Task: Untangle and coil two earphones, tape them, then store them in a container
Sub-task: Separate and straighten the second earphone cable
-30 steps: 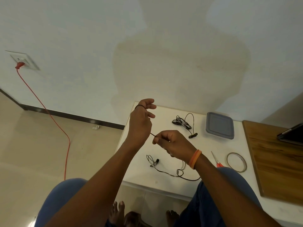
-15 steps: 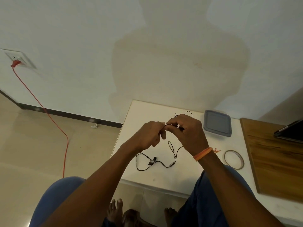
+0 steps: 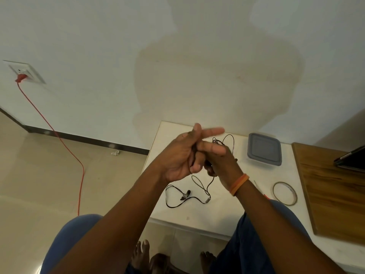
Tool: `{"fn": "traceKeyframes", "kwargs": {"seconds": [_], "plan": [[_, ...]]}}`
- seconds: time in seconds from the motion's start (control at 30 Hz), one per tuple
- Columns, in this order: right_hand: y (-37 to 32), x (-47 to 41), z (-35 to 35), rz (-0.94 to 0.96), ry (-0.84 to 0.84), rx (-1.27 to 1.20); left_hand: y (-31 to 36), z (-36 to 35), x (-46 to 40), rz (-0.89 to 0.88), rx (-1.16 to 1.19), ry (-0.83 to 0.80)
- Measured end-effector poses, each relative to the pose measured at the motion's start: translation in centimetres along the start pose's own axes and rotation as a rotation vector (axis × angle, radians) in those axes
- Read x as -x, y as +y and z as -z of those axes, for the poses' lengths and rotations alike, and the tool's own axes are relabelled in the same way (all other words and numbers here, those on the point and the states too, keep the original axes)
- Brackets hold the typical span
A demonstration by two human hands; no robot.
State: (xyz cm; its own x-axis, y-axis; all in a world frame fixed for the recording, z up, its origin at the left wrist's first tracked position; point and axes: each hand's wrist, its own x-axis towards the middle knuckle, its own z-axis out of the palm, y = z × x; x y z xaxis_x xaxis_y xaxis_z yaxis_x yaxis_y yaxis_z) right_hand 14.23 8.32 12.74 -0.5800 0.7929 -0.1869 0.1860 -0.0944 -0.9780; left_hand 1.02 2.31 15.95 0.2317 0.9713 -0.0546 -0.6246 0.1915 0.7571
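Above the white table [image 3: 197,216], my left hand [image 3: 181,157] has black earphone cord wound around its fingers, index finger stretched out. My right hand [image 3: 219,159] presses against it and pinches the same cord. The loose end of this first earphone [image 3: 187,196], with its buds and plug, trails on the table below my hands. A second black earphone [image 3: 227,140] lies tangled behind my right hand, partly hidden. A grey lidded container [image 3: 264,149] sits at the back right. A tape roll [image 3: 285,193] lies at the right.
Red-handled scissors [image 3: 262,192] peek out beside my right forearm. A wooden board [image 3: 335,190] with a dark tablet [image 3: 351,159] on it flanks the table's right side. A red cable [image 3: 65,147] runs from a wall socket down across the floor at left.
My hands came together from apart, and more cord is now wound on my left fingers. The trailing cord on the table has shortened and shifted toward my hands.
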Motion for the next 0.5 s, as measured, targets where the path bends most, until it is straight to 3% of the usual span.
{"fn": "traceKeyframes", "kwargs": {"seconds": [0.07, 0.17, 0.23, 0.3, 0.5], "plan": [[0.5, 0.4, -1.1, -0.019, -0.077, 0.062, 0.4, 0.6, -0.2, -0.097, 0.105, 0.09], [1.0, 1.2, -2.0, 0.024, -0.19, 0.175, 0.7, 1.4, -0.2, -0.165, 0.026, 0.332], [1.2, 1.2, -2.1, 0.043, -0.189, 0.234, 0.4, 2.1, -0.2, -0.197, -0.164, 0.489], [1.3, 1.1, -1.9, 0.078, -0.18, 0.343, 0.1, 2.4, -0.2, -0.171, -0.509, 0.6], [1.4, 1.8, -1.1, 0.324, -0.171, 0.602, -0.9, 2.4, -0.5, -0.001, -1.12, 0.604]]}}
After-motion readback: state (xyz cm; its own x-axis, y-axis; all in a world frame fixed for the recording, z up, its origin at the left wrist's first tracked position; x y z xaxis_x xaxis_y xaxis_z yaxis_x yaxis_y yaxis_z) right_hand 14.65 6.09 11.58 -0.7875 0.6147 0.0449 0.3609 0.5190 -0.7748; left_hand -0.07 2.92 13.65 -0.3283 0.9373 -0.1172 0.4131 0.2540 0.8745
